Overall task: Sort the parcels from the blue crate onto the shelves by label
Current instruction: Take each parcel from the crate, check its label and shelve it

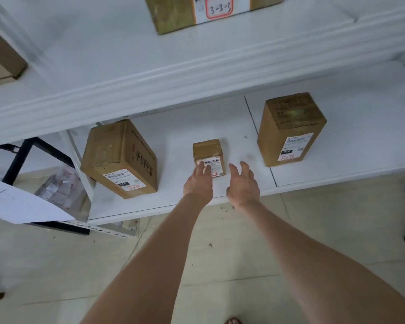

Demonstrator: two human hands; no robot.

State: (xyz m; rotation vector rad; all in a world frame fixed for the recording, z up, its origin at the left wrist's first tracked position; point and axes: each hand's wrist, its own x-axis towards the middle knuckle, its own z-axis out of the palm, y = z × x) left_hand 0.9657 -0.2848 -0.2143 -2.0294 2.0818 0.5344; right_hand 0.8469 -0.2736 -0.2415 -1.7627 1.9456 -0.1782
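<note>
- Your left grip (198, 183), fingers straight, reaches the label face of the small parcel (207, 148); your right grip (243, 183) hangs spread just beside it, holding nothing.
- The parcel stands on the lower shelf (178, 136), between the left-hand parcel (117, 155) and the right-hand parcel (290, 122).
- One more, the 3-3-3 parcel (173, 12), sits above; the blue crate is out of view, so the remainder can't be judged.
</note>
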